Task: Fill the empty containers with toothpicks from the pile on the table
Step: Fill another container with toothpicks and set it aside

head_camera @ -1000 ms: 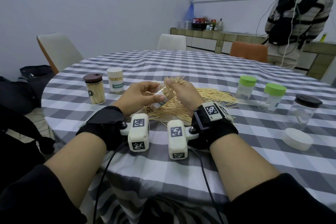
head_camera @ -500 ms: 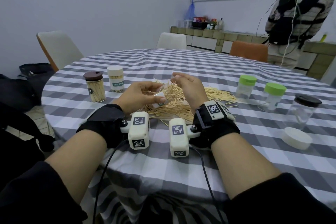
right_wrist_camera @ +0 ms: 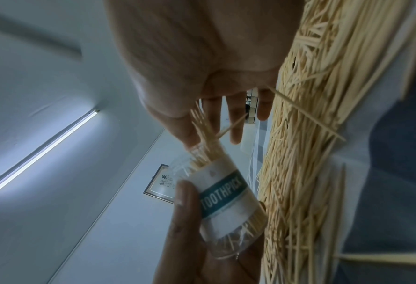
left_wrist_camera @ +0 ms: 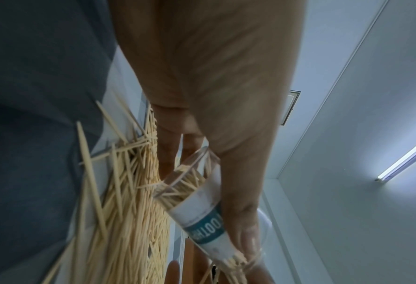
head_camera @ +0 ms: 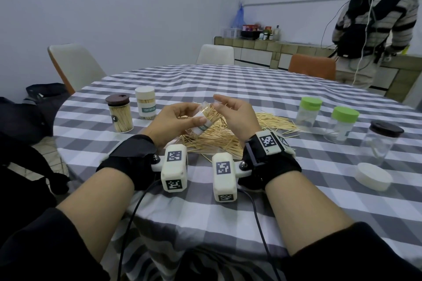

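Checked grey-and-white tablecloth (head_camera: 228,212) covered a round table, with the toothpick pile (head_camera: 230,137) spread at centre. Left hand (head_camera: 173,118) held the labelled container (head_camera: 202,121) above the pile, tilted, its open mouth toward 1 o'clock, thumb and fingers wrapped round its body. Right hand (head_camera: 235,114) was at the mouth; half a second before it had been higher and drawn back, so it had come down to feed its bunch in. Right-wrist view showed toothpicks pinched between thumb and fingers, their ends entering the mouth, the other fingers extended. Container looked partly full. Judgement: third fill under way, not finished. At 10 o'clock stood two filled jars, brown-capped (head_camera: 120,113) and white-capped (head_camera: 145,102). At 3 o'clock, two green-lidded jars (head_camera: 308,113) and a dark-lidded jar (head_camera: 381,141) appeared empty; a white lid (head_camera: 373,179) lay at 4 o'clock.
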